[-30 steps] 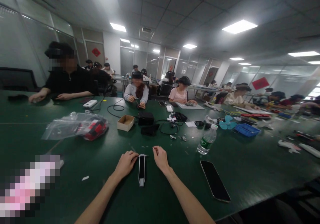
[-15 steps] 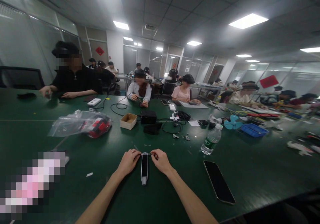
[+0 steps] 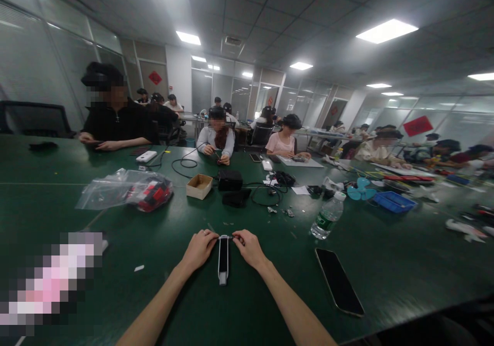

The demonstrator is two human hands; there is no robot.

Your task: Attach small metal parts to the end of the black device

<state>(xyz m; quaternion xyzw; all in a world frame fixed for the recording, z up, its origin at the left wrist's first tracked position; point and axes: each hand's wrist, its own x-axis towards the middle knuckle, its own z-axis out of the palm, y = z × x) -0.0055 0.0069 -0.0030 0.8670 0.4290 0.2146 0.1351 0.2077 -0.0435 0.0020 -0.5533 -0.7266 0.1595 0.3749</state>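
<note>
A slim white-framed device (image 3: 223,261) with a black inner strip and a grey near end lies lengthwise on the green table in front of me. At its far end, my left hand (image 3: 200,249) is closed, thumb and fingertips pinched against the left side. My right hand (image 3: 248,248) is closed too, its fingertips pinching a small dark piece at the right side of that same end. The fingers hide most of that piece, so its kind cannot be made out.
Right of my hands stand a water bottle (image 3: 328,216) and a black phone (image 3: 339,281). Beyond them lie a small open box (image 3: 199,187), a plastic bag with red and black parts (image 3: 148,194), cables and a blue tray (image 3: 394,202). Several people sit across the table.
My hands stay at the device's far end with almost no movement. The view has shifted slightly. At the far left, a person in black has brought their hands closer together.
</note>
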